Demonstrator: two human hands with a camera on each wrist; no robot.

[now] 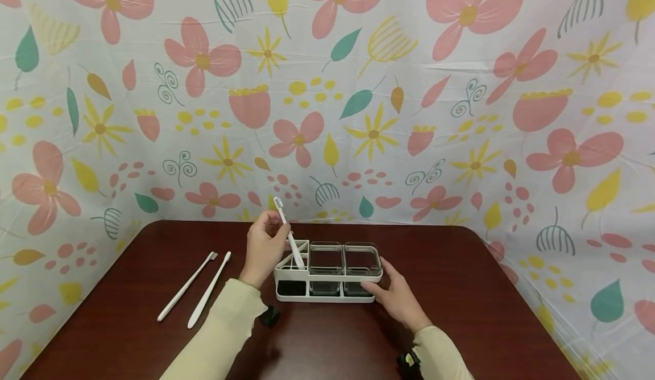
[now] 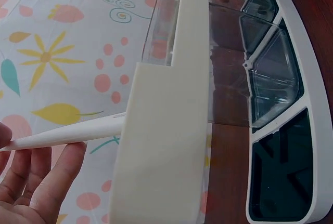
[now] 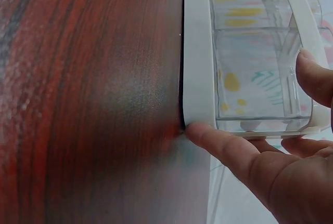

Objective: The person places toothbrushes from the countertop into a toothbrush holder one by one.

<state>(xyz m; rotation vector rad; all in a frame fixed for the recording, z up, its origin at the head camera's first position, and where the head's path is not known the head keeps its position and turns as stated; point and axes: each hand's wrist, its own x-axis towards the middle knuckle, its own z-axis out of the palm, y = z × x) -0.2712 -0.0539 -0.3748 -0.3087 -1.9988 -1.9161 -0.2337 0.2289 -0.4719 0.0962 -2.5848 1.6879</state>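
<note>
- A white cloth (image 1: pixel 332 104) printed with pink, yellow and teal flowers and leaves hangs behind the scene.
- Below it stands a dark red-brown table (image 1: pixel 338 340), its grain glossy.
- On the table, in front of me, sits a white two-tier holder (image 1: pixel 327 299), its divided slots at the left.
- My right hand (image 1: pixel 401 300) steadies the holder, thumb and fingers gripping its right end.
- My left hand (image 1: pixel 263 249) pinches a toothbrush between thumb and fingers, above the slots.
- Two clear cups (image 1: pixel 326 257) sit side by side in the holder.
- That white toothbrush (image 1: pixel 290 235) tilts head up, its lower end in the slotted section.
- Two more white toothbrushes (image 1: pixel 208 291) lie on the table, left of the holder.
</note>
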